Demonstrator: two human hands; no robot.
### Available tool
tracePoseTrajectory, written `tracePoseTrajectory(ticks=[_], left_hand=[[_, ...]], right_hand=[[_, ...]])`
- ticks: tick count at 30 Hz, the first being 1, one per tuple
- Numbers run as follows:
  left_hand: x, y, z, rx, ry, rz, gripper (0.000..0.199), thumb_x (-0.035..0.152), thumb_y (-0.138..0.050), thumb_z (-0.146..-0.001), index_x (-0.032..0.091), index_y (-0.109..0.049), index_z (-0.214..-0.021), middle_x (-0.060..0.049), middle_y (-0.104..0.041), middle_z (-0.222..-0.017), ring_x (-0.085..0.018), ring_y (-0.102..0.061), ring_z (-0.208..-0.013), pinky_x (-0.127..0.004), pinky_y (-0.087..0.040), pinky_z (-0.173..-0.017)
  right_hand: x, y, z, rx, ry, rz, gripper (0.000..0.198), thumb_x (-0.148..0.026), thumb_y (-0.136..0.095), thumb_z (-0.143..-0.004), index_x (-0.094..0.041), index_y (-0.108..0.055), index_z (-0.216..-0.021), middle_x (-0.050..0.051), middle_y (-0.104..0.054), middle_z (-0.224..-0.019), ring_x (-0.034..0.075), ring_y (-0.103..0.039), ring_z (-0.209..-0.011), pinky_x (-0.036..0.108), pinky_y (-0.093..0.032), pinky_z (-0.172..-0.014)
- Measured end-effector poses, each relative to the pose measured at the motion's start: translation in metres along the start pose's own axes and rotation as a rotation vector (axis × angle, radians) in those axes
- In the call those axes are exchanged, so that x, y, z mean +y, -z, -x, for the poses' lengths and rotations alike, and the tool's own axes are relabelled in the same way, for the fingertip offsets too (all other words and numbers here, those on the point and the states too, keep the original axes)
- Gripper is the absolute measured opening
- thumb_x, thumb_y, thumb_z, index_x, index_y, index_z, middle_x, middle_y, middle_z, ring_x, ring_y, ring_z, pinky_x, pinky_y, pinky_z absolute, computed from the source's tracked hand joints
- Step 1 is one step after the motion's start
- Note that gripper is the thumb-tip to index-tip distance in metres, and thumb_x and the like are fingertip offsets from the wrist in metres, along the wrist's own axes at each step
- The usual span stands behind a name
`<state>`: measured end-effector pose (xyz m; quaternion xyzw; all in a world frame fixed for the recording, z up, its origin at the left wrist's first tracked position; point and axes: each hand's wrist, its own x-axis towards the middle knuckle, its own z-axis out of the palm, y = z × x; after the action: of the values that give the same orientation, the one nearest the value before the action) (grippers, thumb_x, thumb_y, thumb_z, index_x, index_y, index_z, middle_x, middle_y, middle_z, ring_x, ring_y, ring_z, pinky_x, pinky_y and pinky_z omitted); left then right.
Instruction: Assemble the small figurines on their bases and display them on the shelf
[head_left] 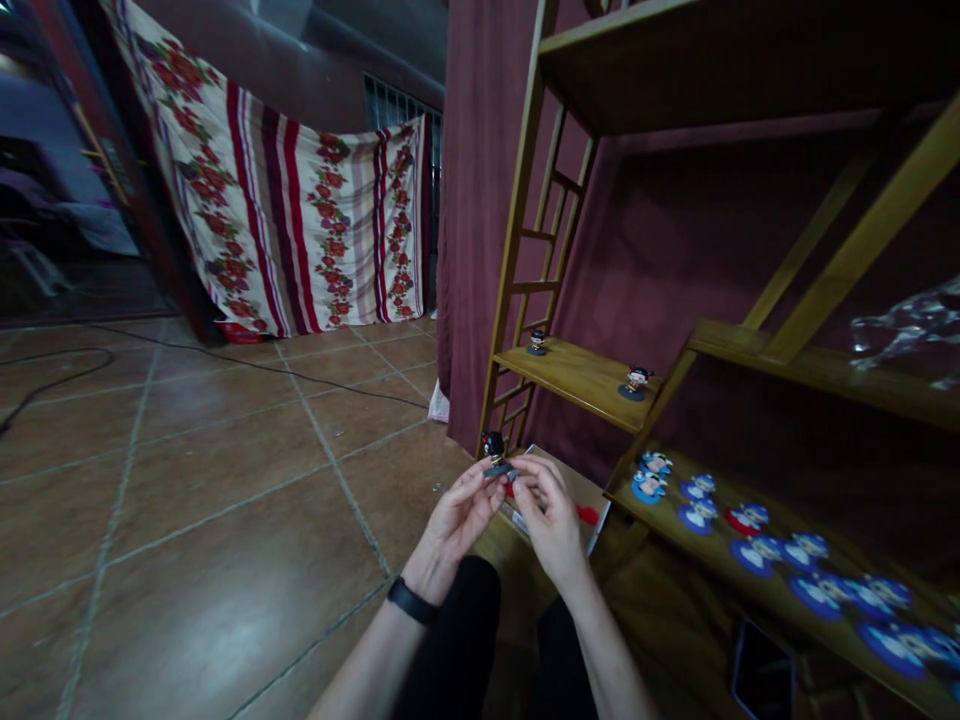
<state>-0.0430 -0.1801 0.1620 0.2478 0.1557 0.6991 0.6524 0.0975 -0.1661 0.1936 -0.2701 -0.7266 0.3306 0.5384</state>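
Between my two hands is a small black-haired figurine [493, 448] on a dark round base, held upright in front of the shelf. My left hand [463, 512] pinches the base from the left and below, and a dark band circles that wrist. Fingers of my right hand [550, 505] close on the base's right edge. A white box [595, 540] with red pieces in it lies just behind and below my right hand, partly hidden by it. On the wooden shelf [581, 380] beyond stand two similar figurines, one at the left end [536, 342] and one at the right [635, 382].
A lower shelf at right bears several blue-and-white figurines [697, 515] and a red-based one [748, 517]. A clear glass-like ornament [907, 325] stands higher up. A dark rectangular object [763, 668] lies low at right. A black cable [300, 375] crosses the tiled floor [225, 540].
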Motion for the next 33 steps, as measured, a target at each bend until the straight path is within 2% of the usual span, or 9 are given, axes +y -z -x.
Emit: tracePoseTrajectory(ticks=[5, 11, 22, 28, 33], left_hand=[[0.000, 0.004, 0.001, -0.021, 0.009, -0.050, 0.026, 0.019, -0.061, -0.075, 0.013, -0.064, -0.100, -0.009, -0.067, -0.100, -0.016, -0.063, -0.088, -0.029, -0.050, -0.085], [-0.002, 0.015, 0.000, -0.029, 0.007, -0.082, 0.024, 0.023, -0.061, -0.076, 0.015, -0.064, -0.099, -0.008, -0.067, -0.102, -0.015, -0.063, -0.087, -0.029, -0.048, -0.087], [-0.008, 0.005, 0.003, -0.016, 0.032, 0.061, 0.023, 0.013, -0.065, -0.073, 0.011, -0.064, -0.096, -0.007, -0.068, -0.093, -0.013, -0.063, -0.081, -0.026, -0.048, -0.085], [-0.009, 0.003, 0.002, -0.053, 0.053, 0.046, 0.024, 0.012, -0.066, -0.072, 0.010, -0.065, -0.096, -0.007, -0.068, -0.093, -0.013, -0.063, -0.081, -0.025, -0.048, -0.084], [-0.011, 0.005, 0.000, -0.060, 0.057, 0.024, 0.026, 0.013, -0.066, -0.072, 0.011, -0.064, -0.098, -0.007, -0.068, -0.094, -0.015, -0.063, -0.086, -0.027, -0.048, -0.085]], right_hand=[[-0.003, 0.001, 0.001, -0.033, 0.021, 0.071, 0.029, -0.031, -0.047, -0.085, -0.027, -0.057, -0.112, 0.007, -0.052, -0.118, 0.017, -0.058, -0.095, 0.031, -0.052, -0.080], [-0.013, 0.001, 0.002, -0.064, 0.094, 0.241, 0.031, -0.029, -0.048, -0.085, -0.030, -0.056, -0.115, 0.006, -0.055, -0.117, 0.021, -0.052, -0.110, 0.035, -0.045, -0.093], [-0.008, 0.001, 0.005, -0.025, 0.125, 0.266, 0.025, -0.026, -0.048, -0.086, -0.026, -0.060, -0.108, 0.006, -0.060, -0.112, 0.019, -0.055, -0.105, 0.033, -0.049, -0.087], [-0.010, 0.006, 0.005, -0.072, 0.142, 0.381, 0.026, -0.025, -0.047, -0.087, -0.026, -0.057, -0.111, 0.005, -0.059, -0.113, 0.018, -0.055, -0.105, 0.033, -0.045, -0.092], [-0.005, 0.008, 0.007, -0.052, 0.121, 0.323, 0.026, -0.025, -0.048, -0.086, -0.026, -0.057, -0.111, 0.006, -0.058, -0.111, 0.019, -0.056, -0.103, 0.033, -0.048, -0.088]])
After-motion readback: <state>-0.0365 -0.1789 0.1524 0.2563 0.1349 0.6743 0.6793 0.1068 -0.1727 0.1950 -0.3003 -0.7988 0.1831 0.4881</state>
